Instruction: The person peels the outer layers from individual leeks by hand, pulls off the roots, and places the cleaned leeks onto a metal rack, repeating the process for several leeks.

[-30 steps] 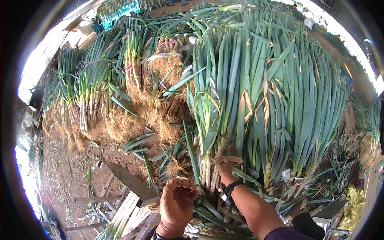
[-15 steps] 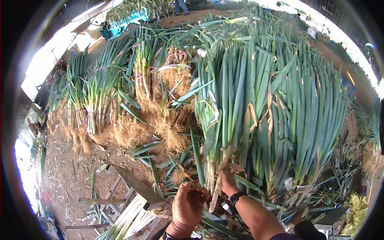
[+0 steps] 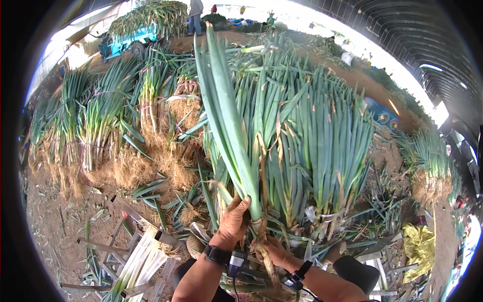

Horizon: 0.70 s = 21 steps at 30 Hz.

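A tall green onion (image 3: 229, 121) stands nearly upright in front of me, its broad leaves leaning left at the top. My left hand (image 3: 234, 221) is closed around it where the leaves join the stem. Lower down, my right hand (image 3: 276, 253) is closed about the brownish, husk-covered lower stem; its fingertips are partly hidden. Behind my hands stands a dense row of untrimmed green onions (image 3: 322, 136). Left of my forearms, pale peeled green onions (image 3: 147, 261) lie together on a metal rack (image 3: 98, 245).
Tied bundles of green onions (image 3: 90, 126) with tan roots stand at the left. A blue cart (image 3: 133, 41) loaded with leaves is at the back, near a standing person (image 3: 194, 17). A yellow sack (image 3: 418, 249) lies at right. Leaf scraps litter the soil.
A green onion has come up in front of the row, and my left hand, earlier curled beside the stems, now grips it. My view has swung right and upward.
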### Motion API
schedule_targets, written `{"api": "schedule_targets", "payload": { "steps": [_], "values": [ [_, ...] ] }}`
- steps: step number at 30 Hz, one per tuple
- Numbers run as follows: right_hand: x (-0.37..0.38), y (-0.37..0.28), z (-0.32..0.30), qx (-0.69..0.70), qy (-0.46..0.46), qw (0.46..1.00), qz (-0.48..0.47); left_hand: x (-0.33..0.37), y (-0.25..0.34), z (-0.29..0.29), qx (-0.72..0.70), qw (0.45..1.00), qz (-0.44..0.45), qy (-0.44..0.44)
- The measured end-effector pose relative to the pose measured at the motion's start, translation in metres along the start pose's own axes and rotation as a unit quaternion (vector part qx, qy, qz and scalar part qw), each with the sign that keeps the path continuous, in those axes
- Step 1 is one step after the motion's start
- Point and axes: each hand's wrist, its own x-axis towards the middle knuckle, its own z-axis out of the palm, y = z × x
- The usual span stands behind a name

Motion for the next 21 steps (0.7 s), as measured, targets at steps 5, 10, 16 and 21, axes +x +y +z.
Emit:
{"api": "schedule_targets", "payload": {
  "steps": [5,10,16,21],
  "values": [
    [0.001,-0.05,0.035,-0.168,0.135,0.957,-0.195,-0.013,0.004,0.0,-0.042,0.998,0.03,-0.025],
    [0.003,-0.07,0.038,-0.27,0.16,0.893,-0.323,-0.004,-0.001,0.005,-0.065,0.996,0.058,-0.007],
    [-0.039,-0.021,0.02,-0.256,0.088,0.963,0.002,-0.004,0.042,-0.011,-0.1,0.991,0.034,0.084],
    [-0.053,-0.025,0.007,-0.452,0.064,0.89,0.012,-0.015,0.05,0.009,-0.203,0.963,-0.012,-0.177]
  ]
}}
